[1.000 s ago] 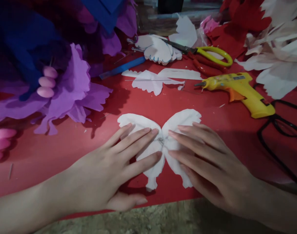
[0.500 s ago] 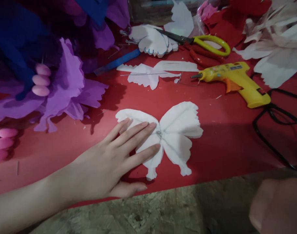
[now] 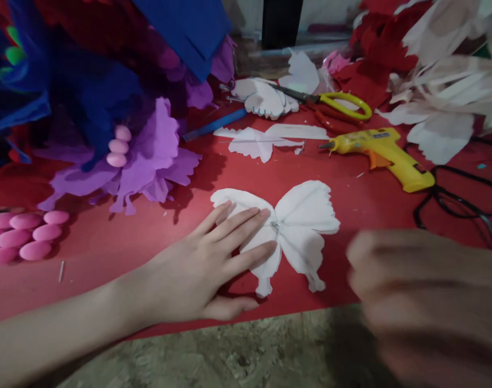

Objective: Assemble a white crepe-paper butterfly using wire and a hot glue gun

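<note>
White butterfly (image 3: 294, 223): flat on the red sheet (image 3: 246, 175), its left wings partly under the left hand (image 3: 205, 264), its right wings bare between the two hands. Step in hand, by my reading: the butterfly is being steadied, spread out, by one hand. Any next move on it calls for light pressure from that hand; the thin wings look easy to crease.

Appearance: two upper wings with scalloped outer edges, two lower wings ending in short tails. Faint darker lines run from the middle towards the wing edges, perhaps ribs. A small metallic-looking bit (image 3: 275, 225) sits at the centre, just beside the left fingertips; cannot tell what it is.

Left hand: palm down, fingers extended and apart, resting on the wings, grasping nothing visible. Right hand (image 3: 415, 291): apart from the butterfly, fingers seemingly curled, badly blurred; cannot tell whether anything is held.

Beyond the fingertips of the left hand: white scraps (image 3: 251, 140); farther, a stack of white cutouts (image 3: 265, 99) with blue edging, and scissors (image 3: 322, 98) next to it. Beyond the right hand: yellow glue gun (image 3: 391, 154), nozzle pointing left. Left of the left hand: pink ovals (image 3: 25, 222), and farther off, a purple butterfly-like piece (image 3: 149, 148).
</note>
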The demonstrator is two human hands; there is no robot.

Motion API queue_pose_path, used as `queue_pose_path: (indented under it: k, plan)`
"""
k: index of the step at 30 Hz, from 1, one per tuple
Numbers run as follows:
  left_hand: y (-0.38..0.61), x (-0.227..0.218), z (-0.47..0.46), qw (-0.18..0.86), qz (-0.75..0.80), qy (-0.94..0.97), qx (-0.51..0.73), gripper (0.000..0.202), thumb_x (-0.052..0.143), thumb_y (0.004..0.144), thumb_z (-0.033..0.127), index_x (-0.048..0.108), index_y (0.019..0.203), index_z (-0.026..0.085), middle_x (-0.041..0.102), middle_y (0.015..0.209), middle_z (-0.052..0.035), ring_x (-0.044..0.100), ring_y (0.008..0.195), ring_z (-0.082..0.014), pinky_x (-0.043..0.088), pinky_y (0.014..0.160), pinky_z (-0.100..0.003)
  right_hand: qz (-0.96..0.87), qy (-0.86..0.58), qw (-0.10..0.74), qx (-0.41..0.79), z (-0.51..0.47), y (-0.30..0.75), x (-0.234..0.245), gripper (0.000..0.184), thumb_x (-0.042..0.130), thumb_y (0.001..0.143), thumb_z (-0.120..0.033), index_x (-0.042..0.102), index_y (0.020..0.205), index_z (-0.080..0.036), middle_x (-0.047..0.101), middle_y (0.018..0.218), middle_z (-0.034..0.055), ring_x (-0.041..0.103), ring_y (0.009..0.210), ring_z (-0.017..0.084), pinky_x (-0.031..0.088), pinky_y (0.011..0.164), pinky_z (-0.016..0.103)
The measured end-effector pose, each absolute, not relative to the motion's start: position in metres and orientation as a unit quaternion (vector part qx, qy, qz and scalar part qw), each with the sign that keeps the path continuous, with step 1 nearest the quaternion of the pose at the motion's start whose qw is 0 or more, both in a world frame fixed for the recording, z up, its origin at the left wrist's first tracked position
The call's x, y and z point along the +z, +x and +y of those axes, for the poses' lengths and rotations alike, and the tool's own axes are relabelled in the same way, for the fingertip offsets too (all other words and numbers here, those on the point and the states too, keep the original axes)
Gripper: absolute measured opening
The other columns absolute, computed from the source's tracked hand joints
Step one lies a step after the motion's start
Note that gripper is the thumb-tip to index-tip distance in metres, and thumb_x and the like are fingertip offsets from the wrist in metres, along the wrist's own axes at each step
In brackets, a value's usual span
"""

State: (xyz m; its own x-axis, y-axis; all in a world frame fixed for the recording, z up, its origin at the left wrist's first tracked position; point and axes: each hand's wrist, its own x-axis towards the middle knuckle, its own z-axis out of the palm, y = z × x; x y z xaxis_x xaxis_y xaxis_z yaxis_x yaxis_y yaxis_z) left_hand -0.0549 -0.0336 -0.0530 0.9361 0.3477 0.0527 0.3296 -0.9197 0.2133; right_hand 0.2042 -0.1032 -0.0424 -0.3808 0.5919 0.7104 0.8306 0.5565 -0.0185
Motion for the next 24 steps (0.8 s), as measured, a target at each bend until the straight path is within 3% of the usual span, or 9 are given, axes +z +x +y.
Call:
queue_pose_path:
  k: [2,3,5,11,14,24]
  plan:
    - [-0.054,-0.052,-0.034,0.104,0.179,0.977,0.051,0.050,0.040,0.091,0.048,0.050,0.127,0.014,0.040,0.142,-0.0229,0.034,0.135,-0.0348,0.027,0.108,-0.056,-0.887,-0.356,0.275,-0.103,-0.076,0.198,-0.038,0.036,0.043,0.092,-0.032,0.067,0.069,-0.017,0.054,0.056,-0.0002,0.057,0.067,0.008,0.054,0.073,0.025]
    - [-0.054,-0.052,-0.034,0.106,0.182,0.976,0.055,0.049,0.041,0.091,0.048,0.052,0.125,0.015,0.041,0.142,-0.0220,0.035,0.135,-0.0338,0.028,0.108,-0.054,-0.908,-0.325,0.252,-0.076,-0.066,0.196,-0.038,0.039,0.036,0.095,-0.025,0.068,0.074,-0.018,0.062,0.070,0.0020,0.059,0.077,0.009,0.054,0.072,0.023]
    - [-0.053,-0.051,-0.033,0.112,0.186,0.974,0.059,0.047,0.043,0.090,0.047,0.054,0.123,0.016,0.044,0.141,-0.0204,0.036,0.134,-0.0322,0.029,0.108,-0.052,-0.916,-0.309,0.250,-0.057,-0.057,0.194,-0.044,0.024,0.043,0.091,-0.019,0.066,0.087,-0.015,0.065,0.096,0.0040,0.060,0.093,0.015,0.053,0.076,0.030]
    - [-0.052,-0.051,-0.033,0.125,0.189,0.972,0.061,0.047,0.044,0.089,0.046,0.053,0.125,0.017,0.046,0.139,-0.0204,0.040,0.132,-0.0334,0.030,0.106,-0.056,-0.907,-0.332,0.259,0.006,-0.065,0.194,-0.067,0.020,0.044,0.090,-0.018,0.059,0.103,-0.016,0.054,0.123,0.0074,0.047,0.120,0.021,0.044,0.097,0.040]
    - [-0.052,-0.051,-0.033,0.127,0.187,0.972,0.061,0.047,0.043,0.090,0.046,0.054,0.125,0.016,0.046,0.139,-0.0217,0.040,0.131,-0.0340,0.032,0.105,-0.056,-0.908,-0.333,0.254,0.025,-0.065,0.194,-0.068,0.019,0.045,0.089,-0.016,0.056,0.105,-0.014,0.050,0.127,0.0087,0.044,0.123,0.022,0.041,0.099,0.041]
    - [-0.053,-0.052,-0.032,0.104,0.185,0.975,0.061,0.047,0.043,0.090,0.046,0.052,0.127,0.017,0.045,0.140,-0.0195,0.038,0.133,-0.0315,0.031,0.106,-0.052,-0.913,-0.325,0.243,0.029,-0.058,0.192,-0.061,0.019,0.044,0.090,-0.018,0.060,0.099,-0.014,0.058,0.113,0.0068,0.051,0.111,0.019,0.044,0.096,0.036]
